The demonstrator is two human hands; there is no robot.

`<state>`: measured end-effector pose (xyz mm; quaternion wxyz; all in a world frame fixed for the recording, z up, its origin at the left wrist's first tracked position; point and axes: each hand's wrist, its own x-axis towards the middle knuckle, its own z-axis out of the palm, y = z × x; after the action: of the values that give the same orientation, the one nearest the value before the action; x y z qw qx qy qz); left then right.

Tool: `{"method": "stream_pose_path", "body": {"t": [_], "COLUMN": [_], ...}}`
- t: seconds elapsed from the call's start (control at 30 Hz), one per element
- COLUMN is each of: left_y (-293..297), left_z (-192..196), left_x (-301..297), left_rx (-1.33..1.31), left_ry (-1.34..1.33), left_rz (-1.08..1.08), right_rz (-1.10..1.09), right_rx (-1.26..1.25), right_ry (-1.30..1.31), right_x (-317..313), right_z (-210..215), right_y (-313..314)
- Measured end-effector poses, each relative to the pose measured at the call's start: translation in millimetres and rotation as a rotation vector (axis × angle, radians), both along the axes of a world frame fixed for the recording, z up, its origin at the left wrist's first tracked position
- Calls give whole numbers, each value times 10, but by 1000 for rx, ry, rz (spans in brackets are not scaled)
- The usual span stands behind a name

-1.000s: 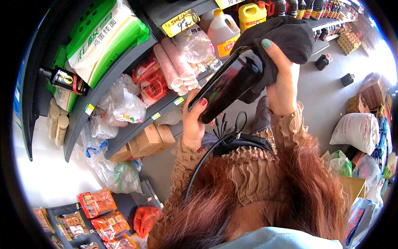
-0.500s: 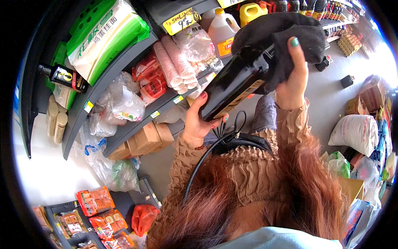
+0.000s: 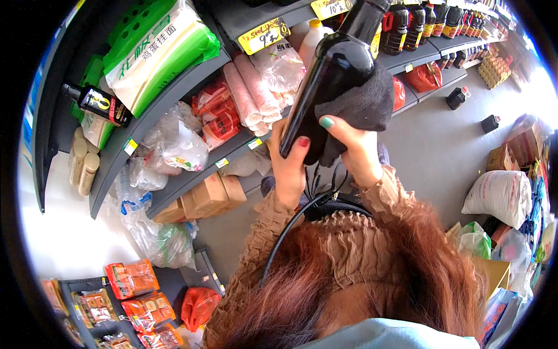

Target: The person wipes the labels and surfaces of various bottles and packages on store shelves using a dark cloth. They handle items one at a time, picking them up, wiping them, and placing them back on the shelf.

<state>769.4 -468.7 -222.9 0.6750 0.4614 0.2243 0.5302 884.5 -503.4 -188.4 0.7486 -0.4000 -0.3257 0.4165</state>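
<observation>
A large dark glass bottle [image 3: 336, 67] is held up in front of me, tilted, its neck toward the upper right. My left hand [image 3: 289, 164] grips it round the base, thumb on the near side. My right hand [image 3: 354, 145] presses a dark grey cloth [image 3: 363, 104] against the lower side of the bottle, its thumb lying over the cloth. The right fingers are hidden behind the cloth and bottle. A smaller dark bottle [image 3: 97, 103] lies on its side on the shelf at the left, beside a green and white noodle pack [image 3: 160, 55].
Stacked paper cups [image 3: 251, 96], red packets [image 3: 220, 119] and clear plastic bags [image 3: 174, 142] fill the left shelf. Cardboard boxes [image 3: 203, 195] sit below. Dark bottles [image 3: 395, 26] line the far shelf. A white sack [image 3: 497, 198] stands on the right, with two small black jugs [image 3: 457, 98] on the floor.
The cloth in my right hand has moved from the bottle's upper end down along its body toward the base, uncovering the neck. The bottle now stands steeper.
</observation>
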Motion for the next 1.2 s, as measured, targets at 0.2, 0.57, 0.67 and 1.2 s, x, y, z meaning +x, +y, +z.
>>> {"method": "stream_pose_path", "body": {"t": [0.2, 0.57, 0.67, 1.2], "left_y": [70, 483, 463, 529], "left_z": [138, 611, 380, 418], "left_x": [-69, 124, 190, 75], "left_rx": [247, 68, -35, 113], "left_ry": [505, 212, -145, -213], "left_rz": [51, -325, -262, -230], "right_rz": [7, -28, -63, 42], "right_rx": [102, -1, -3, -214], "right_ry": [281, -269, -498, 65], "right_x": [39, 97, 141, 339], "right_z": [-84, -72, -19, -612], "right_y": [78, 97, 70, -9]}}
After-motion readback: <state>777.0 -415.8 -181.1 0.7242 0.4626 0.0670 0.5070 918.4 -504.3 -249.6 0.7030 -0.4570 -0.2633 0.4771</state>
